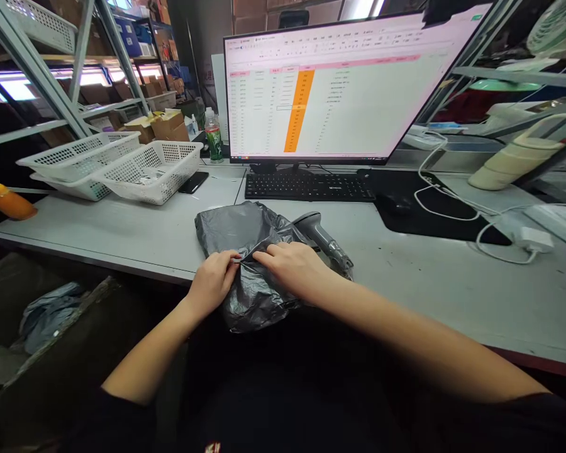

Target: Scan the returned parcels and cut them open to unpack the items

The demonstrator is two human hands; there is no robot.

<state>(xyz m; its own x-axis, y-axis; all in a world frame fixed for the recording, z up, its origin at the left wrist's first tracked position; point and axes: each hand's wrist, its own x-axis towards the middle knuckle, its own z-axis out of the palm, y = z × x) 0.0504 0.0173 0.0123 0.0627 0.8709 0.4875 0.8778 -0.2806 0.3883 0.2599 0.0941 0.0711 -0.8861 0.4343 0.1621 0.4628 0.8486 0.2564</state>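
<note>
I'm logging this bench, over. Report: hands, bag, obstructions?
Left hand and right hand gripping grey bag. Bag overhanging desk. Scanner close by, bag's right side.

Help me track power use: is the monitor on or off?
On. The monitor is lit, with a bright orange column showing among rows of small text.

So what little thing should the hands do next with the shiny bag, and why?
I'd maybe slide the grey plastic bag a bit farther onto the desk, because its near end seems to stick past the front edge, and the left hand and right hand both hold its crumpled middle.
</note>
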